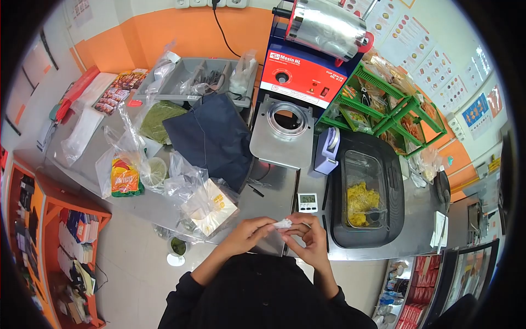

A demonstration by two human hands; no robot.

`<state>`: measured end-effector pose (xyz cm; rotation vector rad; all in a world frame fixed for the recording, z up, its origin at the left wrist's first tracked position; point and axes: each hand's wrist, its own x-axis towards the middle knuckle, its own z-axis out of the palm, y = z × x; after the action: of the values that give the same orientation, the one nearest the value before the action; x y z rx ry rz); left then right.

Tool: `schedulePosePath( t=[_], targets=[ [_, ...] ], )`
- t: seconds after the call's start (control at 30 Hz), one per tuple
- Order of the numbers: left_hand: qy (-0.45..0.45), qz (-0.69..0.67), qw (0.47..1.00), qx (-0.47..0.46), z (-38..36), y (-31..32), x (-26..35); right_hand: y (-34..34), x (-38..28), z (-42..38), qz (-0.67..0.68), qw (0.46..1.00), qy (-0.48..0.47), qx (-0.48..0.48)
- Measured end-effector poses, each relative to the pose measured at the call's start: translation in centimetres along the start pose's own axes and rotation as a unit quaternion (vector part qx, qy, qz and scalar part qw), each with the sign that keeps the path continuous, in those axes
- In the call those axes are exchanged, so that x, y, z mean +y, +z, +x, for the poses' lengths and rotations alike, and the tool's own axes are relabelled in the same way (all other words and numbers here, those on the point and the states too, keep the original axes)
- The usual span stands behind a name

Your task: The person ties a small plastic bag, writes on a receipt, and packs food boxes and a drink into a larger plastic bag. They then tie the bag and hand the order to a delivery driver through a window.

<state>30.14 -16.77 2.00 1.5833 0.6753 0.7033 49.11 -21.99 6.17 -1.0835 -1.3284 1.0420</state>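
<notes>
A small white crumpled piece (283, 223), paper or thin plastic, is pinched between my two hands in front of my body. My left hand (253, 232) grips one end with its fingertips, and my right hand (308, 236) has fingers closed on the other end. Just beyond them a white digital timer (308, 202) stands on the steel counter. To the left lies a white box (215, 207) partly under clear plastic. A black pen (256, 190) rests beyond my left hand.
A red and blue cup sealer (298, 77) stands at the back. Right of my hands is a black appliance (378, 236) with yellow food under its clear lid. A purple tape dispenser (327, 151), dark cloth (211, 137), grey divided tray (189, 68) and green baskets (378, 123) surround the counter.
</notes>
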Motion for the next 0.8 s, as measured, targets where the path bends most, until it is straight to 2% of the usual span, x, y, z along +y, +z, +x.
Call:
schedulePosePath(
  t=[0.07,0.2,0.3,0.37,0.43,0.53,0.57,0.63,0.67,0.73,0.8],
  targets=[
    [-0.004,-0.023,1.0,0.019,-0.2,-0.2,0.0,-0.2,-0.1,-0.2,0.046,0.999,0.006,-0.024],
    [0.009,0.002,0.999,0.034,-0.7,-0.3,0.4,-0.7,0.4,-0.2,0.018,0.999,0.001,-0.031],
    [0.025,0.034,0.998,0.049,-0.8,-0.4,1.1,-0.6,0.2,0.1,-0.052,0.998,-0.001,-0.027],
    [0.028,0.062,0.996,0.055,-0.9,-0.4,1.7,-0.6,0.0,0.4,-0.175,0.984,-0.037,-0.015],
    [0.038,0.129,0.987,0.083,-1.0,-0.3,2.0,-0.5,0.4,0.5,-0.166,0.986,-0.024,-0.019],
    [0.043,0.138,0.984,0.108,-1.0,-0.1,1.4,-0.6,0.8,0.9,-0.073,0.997,0.021,-0.009],
    [0.034,0.147,0.981,0.125,-1.1,-0.1,1.1,-1.1,1.3,1.0,-0.048,0.999,0.022,-0.009],
    [0.076,0.122,0.983,0.113,-1.0,-0.3,0.2,-1.4,0.6,1.5,-0.056,0.998,-0.001,0.037],
    [0.067,0.134,0.98,0.131,-1.1,-0.3,-0.1,-2.5,1.5,1.7,-0.103,0.993,-0.036,0.054],
    [0.037,0.098,0.985,0.139,-0.9,-0.2,-0.8,-3.7,0.9,2.2,-0.014,0.997,0.0,0.081],
    [-0.007,0.121,0.98,0.16,-0.5,0.0,-2.2,-4.9,1.0,2.7,0.005,0.994,0.011,0.107]
  ],
)
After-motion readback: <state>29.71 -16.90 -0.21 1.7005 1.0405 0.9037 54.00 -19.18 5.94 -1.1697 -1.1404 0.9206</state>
